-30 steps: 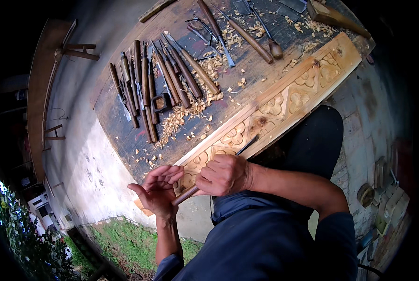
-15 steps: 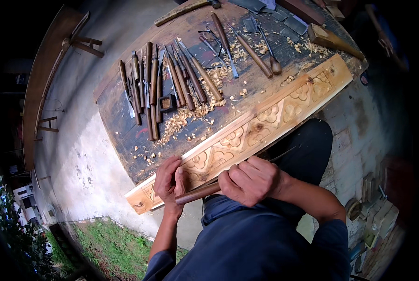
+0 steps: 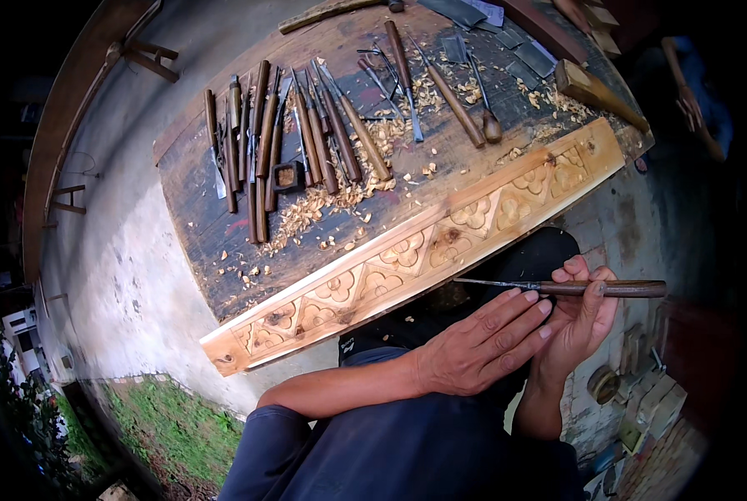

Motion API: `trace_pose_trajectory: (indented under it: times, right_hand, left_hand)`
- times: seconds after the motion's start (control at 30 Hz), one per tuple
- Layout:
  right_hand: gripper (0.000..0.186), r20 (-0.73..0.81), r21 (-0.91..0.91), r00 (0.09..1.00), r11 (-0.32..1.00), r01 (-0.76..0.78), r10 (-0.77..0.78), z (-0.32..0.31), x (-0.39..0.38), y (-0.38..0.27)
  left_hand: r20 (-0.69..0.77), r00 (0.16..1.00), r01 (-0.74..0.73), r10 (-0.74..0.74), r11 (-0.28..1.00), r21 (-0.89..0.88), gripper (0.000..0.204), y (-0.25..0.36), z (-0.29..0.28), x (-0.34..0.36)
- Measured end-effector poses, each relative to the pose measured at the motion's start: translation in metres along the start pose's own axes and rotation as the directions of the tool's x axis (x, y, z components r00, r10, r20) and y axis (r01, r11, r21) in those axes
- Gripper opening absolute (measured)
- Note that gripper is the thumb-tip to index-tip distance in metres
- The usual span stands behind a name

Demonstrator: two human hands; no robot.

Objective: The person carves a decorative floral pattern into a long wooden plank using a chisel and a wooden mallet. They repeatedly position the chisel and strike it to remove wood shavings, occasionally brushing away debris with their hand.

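Chisel [image 3: 560,288] now tip-left in right grip [image 3: 580,321]

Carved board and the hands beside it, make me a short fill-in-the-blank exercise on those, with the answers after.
The right hand grips the carving tool by its wooden ____.
The left hand shows its ____, not its palm, to the camera.
On the wooden board, the petalled flowers are ____, not painted.

Missing words: handle; back; carved.
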State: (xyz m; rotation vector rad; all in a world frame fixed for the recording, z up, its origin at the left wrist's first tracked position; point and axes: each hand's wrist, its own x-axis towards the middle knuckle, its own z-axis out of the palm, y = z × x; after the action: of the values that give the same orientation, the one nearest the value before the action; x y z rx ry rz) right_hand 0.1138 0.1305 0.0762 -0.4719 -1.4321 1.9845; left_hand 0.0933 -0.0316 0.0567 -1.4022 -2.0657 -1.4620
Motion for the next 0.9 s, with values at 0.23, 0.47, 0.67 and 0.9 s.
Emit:
trace_pose_trajectory:
  times: [0.23,0.47,0.67,0.9]
  right_hand:
    - [0.017,0.003,0.089,0.973,0.969,-0.231,0.231,-0.033,-0.007,0.015]
    - [0.075,0.196,-0.203,0.962,0.968,-0.148,0.188,-0.048,0.011,0.018]
    - [0.028,0.124,-0.449,0.992,0.890,0.084,-0.031,-0.035,0.059,0.027]
    - [0.018,0.646,-0.644,0.715,0.310,0.699,-0.269,0.022,0.093,0.032]
  left_hand:
    - [0.238,0.968,0.066,-0.080,0.996,0.066,0.063,-0.039,0.020,0.019]
    - [0.114,0.990,0.017,-0.079,0.884,0.466,0.054,-0.046,-0.016,-0.002]
    - [0.001,0.946,0.242,-0.325,0.708,0.664,0.048,-0.023,-0.062,-0.062]
    - [-0.140,0.854,0.411,-0.501,0.484,0.773,0.080,-0.006,-0.111,-0.122]
